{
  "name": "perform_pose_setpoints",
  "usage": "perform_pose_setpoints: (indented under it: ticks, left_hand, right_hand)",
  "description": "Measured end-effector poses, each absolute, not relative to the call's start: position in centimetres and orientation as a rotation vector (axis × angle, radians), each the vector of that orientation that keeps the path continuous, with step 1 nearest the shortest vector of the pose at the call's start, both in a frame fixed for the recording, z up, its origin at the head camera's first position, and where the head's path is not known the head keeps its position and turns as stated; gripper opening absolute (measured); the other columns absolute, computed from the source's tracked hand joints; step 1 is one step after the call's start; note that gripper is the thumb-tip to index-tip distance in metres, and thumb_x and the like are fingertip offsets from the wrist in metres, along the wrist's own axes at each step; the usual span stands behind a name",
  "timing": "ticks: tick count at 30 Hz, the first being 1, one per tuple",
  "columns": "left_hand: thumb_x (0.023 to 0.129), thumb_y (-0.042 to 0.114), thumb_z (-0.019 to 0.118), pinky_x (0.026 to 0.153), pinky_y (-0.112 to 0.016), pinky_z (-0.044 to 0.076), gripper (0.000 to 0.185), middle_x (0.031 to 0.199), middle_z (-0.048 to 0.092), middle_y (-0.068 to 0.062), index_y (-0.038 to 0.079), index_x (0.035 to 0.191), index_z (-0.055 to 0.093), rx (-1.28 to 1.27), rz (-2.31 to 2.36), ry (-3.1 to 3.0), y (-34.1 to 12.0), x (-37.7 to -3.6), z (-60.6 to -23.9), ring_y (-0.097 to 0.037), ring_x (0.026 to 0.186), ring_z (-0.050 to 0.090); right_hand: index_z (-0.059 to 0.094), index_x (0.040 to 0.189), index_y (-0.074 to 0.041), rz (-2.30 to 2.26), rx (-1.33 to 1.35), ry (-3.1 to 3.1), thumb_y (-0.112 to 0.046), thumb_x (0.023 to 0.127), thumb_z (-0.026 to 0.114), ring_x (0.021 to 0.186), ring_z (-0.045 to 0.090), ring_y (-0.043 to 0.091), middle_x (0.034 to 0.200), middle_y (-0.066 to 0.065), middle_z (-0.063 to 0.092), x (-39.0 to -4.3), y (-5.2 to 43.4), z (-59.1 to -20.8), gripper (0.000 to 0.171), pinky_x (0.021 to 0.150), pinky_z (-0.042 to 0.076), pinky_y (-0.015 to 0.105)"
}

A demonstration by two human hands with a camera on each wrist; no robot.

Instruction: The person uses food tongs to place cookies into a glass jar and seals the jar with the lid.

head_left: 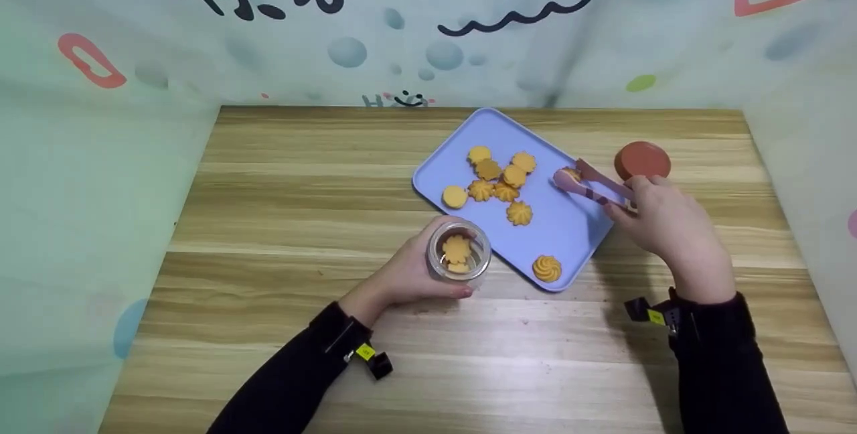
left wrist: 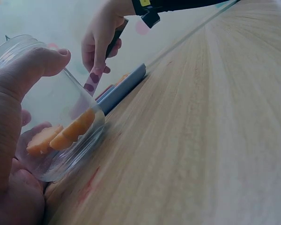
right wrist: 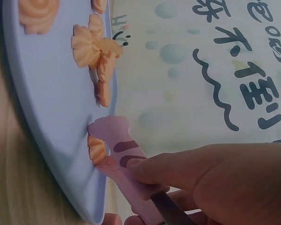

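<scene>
The left hand (head_left: 412,273) grips a glass jar (head_left: 478,258) – cookies (head_left: 456,248) inside – at the near-left edge of the blue tray (head_left: 556,233), which bears more cookies. Far right, the right hand (head_left: 679,236) grasps tongs (head_left: 602,179) – tips astride one cookie – near a red lid (head_left: 643,158).

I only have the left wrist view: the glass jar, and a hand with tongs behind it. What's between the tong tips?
Observer: A cookie is between the tips of the pink tongs.
Operator: What lies near the right hand?
Observer: A round, reddish-brown lid-like piece, just outside the tray.
Operator: Does any cookie lie apart?
Observer: Yes, a swirled cookie sits alone in the tray's corner nearest the person.
</scene>
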State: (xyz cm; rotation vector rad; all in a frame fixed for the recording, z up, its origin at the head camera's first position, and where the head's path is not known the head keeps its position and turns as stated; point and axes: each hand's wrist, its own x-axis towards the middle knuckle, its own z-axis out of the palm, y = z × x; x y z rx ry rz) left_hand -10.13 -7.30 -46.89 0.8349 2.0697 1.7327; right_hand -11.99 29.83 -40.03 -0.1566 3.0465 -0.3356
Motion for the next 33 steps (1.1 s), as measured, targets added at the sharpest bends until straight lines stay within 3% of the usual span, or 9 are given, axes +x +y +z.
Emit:
perform_pose_setpoints:
  ticks: [33]
  left_hand:
    - [0.06,0.02,0.091,0.113,-0.035,0.036,0.091,0.13,0.056,0.003,0.021,0.136,0.041,0.814,1.734,2.061,-7.29,-10.16,-47.18,-0.019,0.125,0.051]
  right_hand:
    - [0.055,0.092,-0.001,-0.283,-0.221,3.109,-0.03,0.086,0.066,0.064,0.048,0.029,0.076,0.012,0.05,-12.03,29.29,-40.4,0.032,0.05,0.038,0.04]
